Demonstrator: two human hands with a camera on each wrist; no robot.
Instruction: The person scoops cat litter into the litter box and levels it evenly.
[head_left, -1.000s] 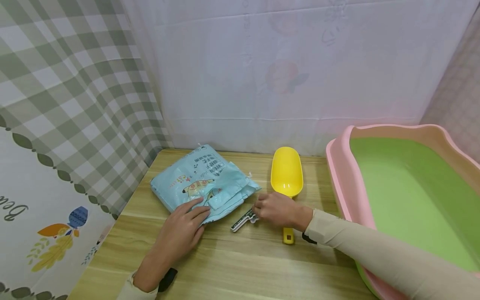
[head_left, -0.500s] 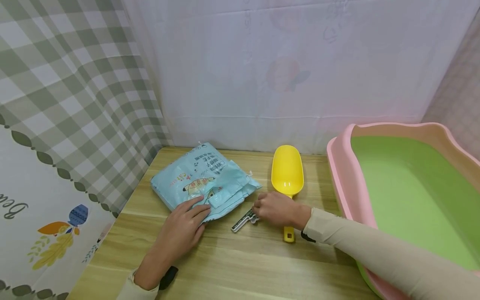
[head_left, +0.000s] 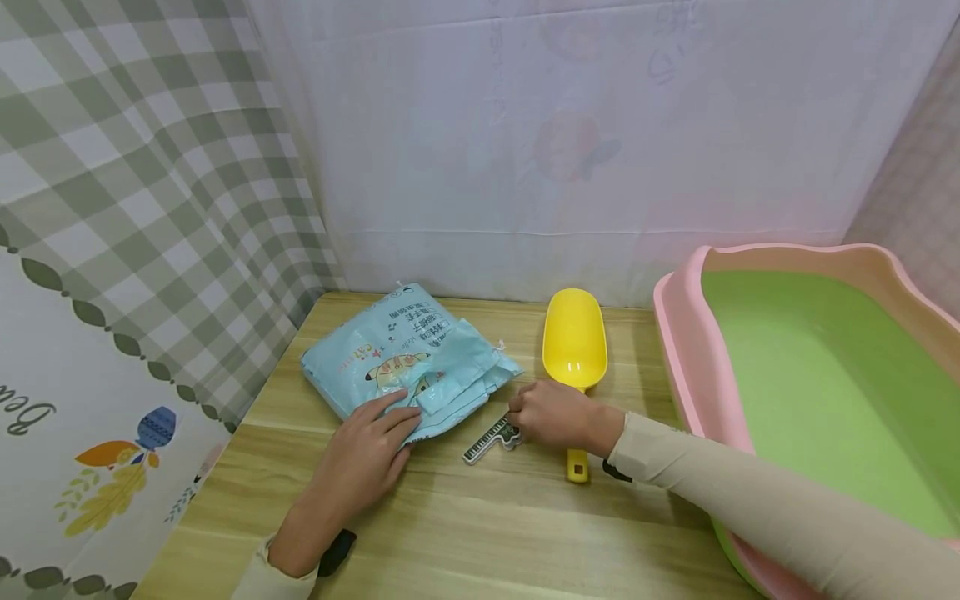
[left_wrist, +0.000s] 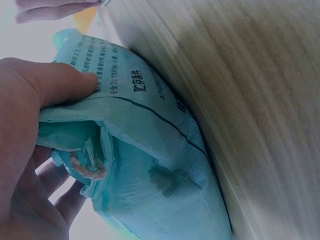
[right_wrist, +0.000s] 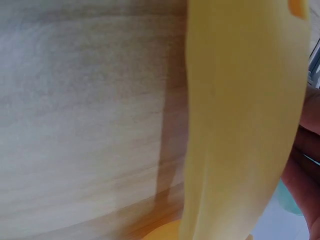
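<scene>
A light-blue printed plastic bag (head_left: pixel 367 346) lies on the wooden table with its near right end folded over. My left hand (head_left: pixel 362 450) holds the bag's near edge; the left wrist view has the thumb (left_wrist: pixel 67 82) on one side of the fold and the fingers beyond it, with a bit of twine in the folded blue plastic (left_wrist: pixel 150 155). My right hand (head_left: pixel 555 414) pinches one end of a small clip (head_left: pixel 486 442) with a piano-key pattern. The clip lies just off the bag's folded end, its far end hidden by the fingers.
Beneath the right hand lies a yellow scoop (head_left: pixel 573 337), its handle (right_wrist: pixel 242 120) large in the right wrist view. A pink-rimmed green litter box (head_left: pixel 716 358) takes up the right side. Behind the table (head_left: pixel 480 533) hangs a white cloth (head_left: pixel 465 158), with a checked cloth (head_left: pixel 187 150) at left.
The clip has turned in my right fingers, so more of its patterned face now shows, and the right hand has shifted very slightly. My left hand keeps its place on the bag.
</scene>
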